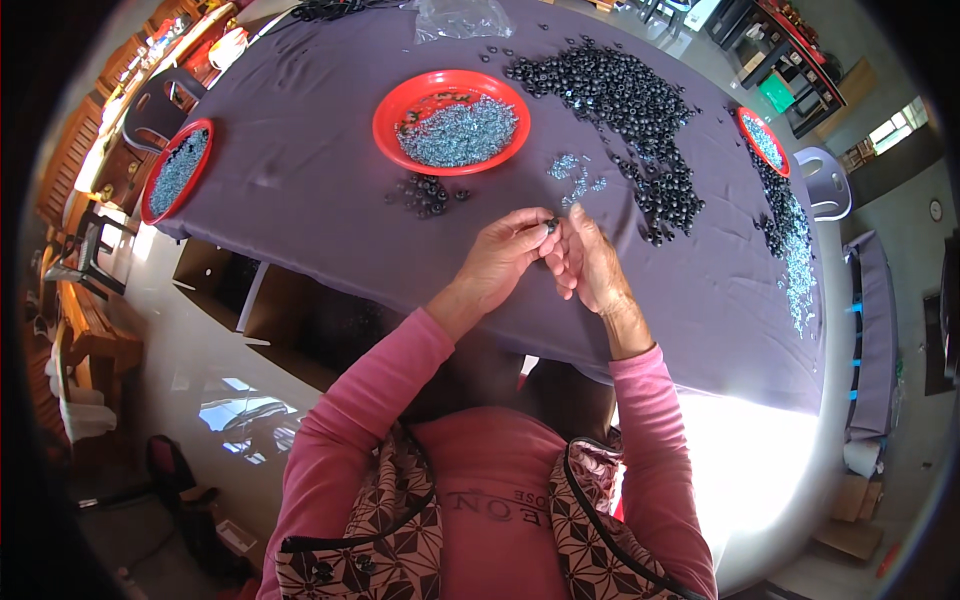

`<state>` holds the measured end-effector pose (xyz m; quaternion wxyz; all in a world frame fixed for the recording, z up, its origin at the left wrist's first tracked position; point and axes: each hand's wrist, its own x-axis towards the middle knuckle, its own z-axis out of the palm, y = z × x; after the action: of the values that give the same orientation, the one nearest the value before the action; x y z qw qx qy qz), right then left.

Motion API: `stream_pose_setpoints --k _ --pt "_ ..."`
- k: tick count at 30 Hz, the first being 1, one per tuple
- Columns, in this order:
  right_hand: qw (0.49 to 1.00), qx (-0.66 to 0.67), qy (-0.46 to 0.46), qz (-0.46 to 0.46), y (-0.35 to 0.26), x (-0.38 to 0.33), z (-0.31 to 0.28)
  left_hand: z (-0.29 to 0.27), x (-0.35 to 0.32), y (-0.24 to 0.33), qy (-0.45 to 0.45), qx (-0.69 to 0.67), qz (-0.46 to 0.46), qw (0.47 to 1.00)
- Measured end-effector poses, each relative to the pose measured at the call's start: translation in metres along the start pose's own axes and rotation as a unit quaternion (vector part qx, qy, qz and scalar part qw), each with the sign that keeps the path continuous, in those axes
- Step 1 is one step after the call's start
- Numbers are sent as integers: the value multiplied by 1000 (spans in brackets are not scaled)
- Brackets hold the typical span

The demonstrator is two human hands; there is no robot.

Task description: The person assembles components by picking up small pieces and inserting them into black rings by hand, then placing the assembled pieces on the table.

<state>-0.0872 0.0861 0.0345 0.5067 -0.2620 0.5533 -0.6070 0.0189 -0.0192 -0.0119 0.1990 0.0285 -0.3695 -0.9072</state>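
Over the near edge of the cloth-covered table my two hands meet. My left hand (pixel 505 250) pinches a small round black piece (pixel 551 226) between thumb and fingers. Close against it, my right hand (pixel 592 262) has its fingers curled and its thumb raised; whatever it holds is too small to make out. Just beyond lies a little scatter of silvery screw-like pieces (pixel 580 182). A small cluster of round black pieces (pixel 428 196) sits left of my hands, below a red plate (pixel 384 132) heaped with silvery pieces (pixel 462 135).
A large pile of black pieces (pixel 610 95) spreads over the purple cloth (pixel 290 170). Red plates stand at the left (pixel 150 208) and right (pixel 744 120) edges. Silvery pieces (pixel 798 265) lie loose at right. A clear plastic bag (pixel 462 18) is at the back; an open cardboard box (pixel 290 325) stands below.
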Motion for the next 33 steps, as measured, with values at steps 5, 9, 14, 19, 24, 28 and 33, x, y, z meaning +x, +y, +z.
stream_pose_setpoints --k 5,9,14,19,24,28,33 --pt "997 50 4 60 9 6 4 -1 0 -7 52 16 51 997" --pt "986 166 2 10 15 6 3 7 0 -6 42 64 72 995" --pt "976 216 -26 21 20 7 2 9 -5 -6 27 93 84 992" --pt "977 204 -47 41 13 2 1 13 -6 -4 55 166 113 978" --pt "987 138 -84 -2 18 -8 -7 7 -11 23 84 307 199 927" --pt "981 -71 68 -169 19 -27 -15 -11 -22 71 158 521 308 780" --pt "921 -246 169 -251 34 -49 -35 -32 -22 78 211 699 334 596"
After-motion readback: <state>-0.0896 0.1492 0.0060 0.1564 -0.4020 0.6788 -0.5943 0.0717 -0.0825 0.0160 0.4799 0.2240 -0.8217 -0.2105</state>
